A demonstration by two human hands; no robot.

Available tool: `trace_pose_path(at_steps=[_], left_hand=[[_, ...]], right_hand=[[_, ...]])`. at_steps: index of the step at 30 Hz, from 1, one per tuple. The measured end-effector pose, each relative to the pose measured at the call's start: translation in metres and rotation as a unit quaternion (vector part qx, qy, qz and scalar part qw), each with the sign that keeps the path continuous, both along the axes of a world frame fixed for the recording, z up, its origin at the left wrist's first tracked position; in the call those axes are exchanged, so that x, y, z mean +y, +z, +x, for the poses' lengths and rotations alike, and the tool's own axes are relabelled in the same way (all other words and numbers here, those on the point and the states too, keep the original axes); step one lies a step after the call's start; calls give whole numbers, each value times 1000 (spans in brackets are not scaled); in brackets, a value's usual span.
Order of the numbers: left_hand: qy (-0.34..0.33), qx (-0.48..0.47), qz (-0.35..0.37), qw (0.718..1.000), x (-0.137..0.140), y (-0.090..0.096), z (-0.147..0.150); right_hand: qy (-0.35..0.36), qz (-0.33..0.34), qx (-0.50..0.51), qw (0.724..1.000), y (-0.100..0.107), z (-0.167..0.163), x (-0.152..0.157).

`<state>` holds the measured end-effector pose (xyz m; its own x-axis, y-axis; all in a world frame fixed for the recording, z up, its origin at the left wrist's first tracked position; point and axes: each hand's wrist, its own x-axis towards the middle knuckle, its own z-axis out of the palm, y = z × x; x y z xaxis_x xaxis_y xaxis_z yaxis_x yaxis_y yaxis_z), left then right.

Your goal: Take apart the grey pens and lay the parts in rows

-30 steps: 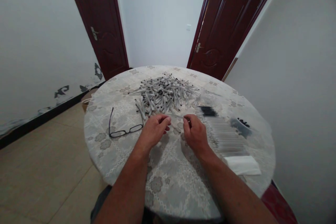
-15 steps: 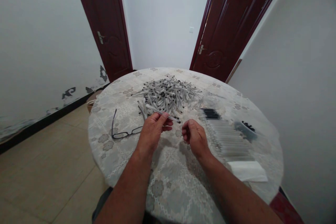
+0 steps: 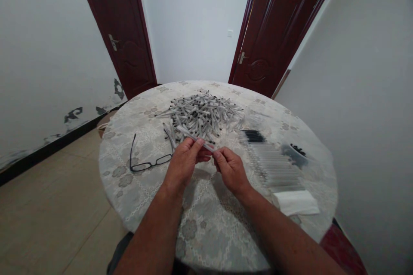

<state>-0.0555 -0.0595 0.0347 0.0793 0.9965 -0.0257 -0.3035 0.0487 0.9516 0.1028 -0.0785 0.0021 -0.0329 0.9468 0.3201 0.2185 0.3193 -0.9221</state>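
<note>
A slim, translucent pen point(image 3: 207, 146) with a whitish barrel lies slanted between my hands, above the tablecloth. My left hand point(image 3: 184, 158) is closed on its middle, thumb on top. My right hand point(image 3: 231, 168) pinches its lower right end, and the fingers hide that tip. Just beyond the hands spreads a big heap of similar pens point(image 3: 200, 114) with dark ends. To the right, a row of pale tubes point(image 3: 274, 161) lies side by side, with dark-ended ones point(image 3: 254, 136) at its far end.
Black-framed glasses point(image 3: 151, 165) lie open left of my left hand. On the right are a clear bag point(image 3: 298, 159) holding small black pieces point(image 3: 298, 149) and a folded white cloth or tissue point(image 3: 296, 203). A patterned cloth covers the round table point(image 3: 193, 227).
My right hand has moved left and up to the pen, and its fingers now close on the dark end, which showed before. The whole view has shifted slightly.
</note>
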Motion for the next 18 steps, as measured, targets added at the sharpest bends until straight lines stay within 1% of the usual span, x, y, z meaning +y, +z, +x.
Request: trace_pose_path(at_steps=[2,4,7,9,11,13,18], left_hand=[[3,5,12,1000,1,0,-2],[7,8,20,1000,2,-1,-4],[10,9,22,1000,4,-2,-6],[8,14,20,1000,4,-1,-6],[7,14,18,1000,4,0,-5],[9,7,13,1000,3,1,-4],[9,-13,13,1000,3,1,-3]], right_hand=[[-10,19,-7,1000,1,-1,-1],[-10,22,5,1000,1,-1,-2],[-4,-1,20,1000,0,0,0],[-5,-20,11,1000,-1,1,1],[-6,-21,-5,1000,-1,2,3],[-6,-6,-9,1000,0,2,4],[-5,13,57,998,0,1,3]])
